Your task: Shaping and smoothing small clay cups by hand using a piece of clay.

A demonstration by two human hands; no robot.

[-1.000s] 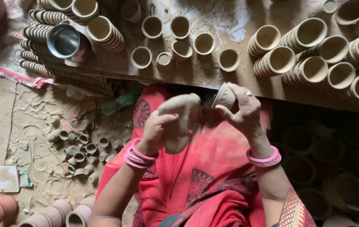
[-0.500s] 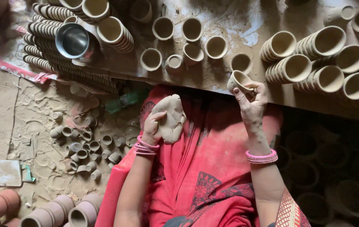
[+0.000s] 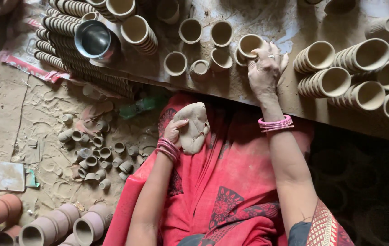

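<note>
Right hand (image 3: 265,73) on the board (image 3: 267,27), fingers pinching the rim of a small raw clay cup (image 3: 248,45) just past the fingertips, mouth facing up, beside the row of loose cups (image 3: 190,31). Left hand (image 3: 174,131) well back from that cup, over the red lap, fingers curled gripping a clay lump (image 3: 194,126), long axis roughly upright in view
</note>
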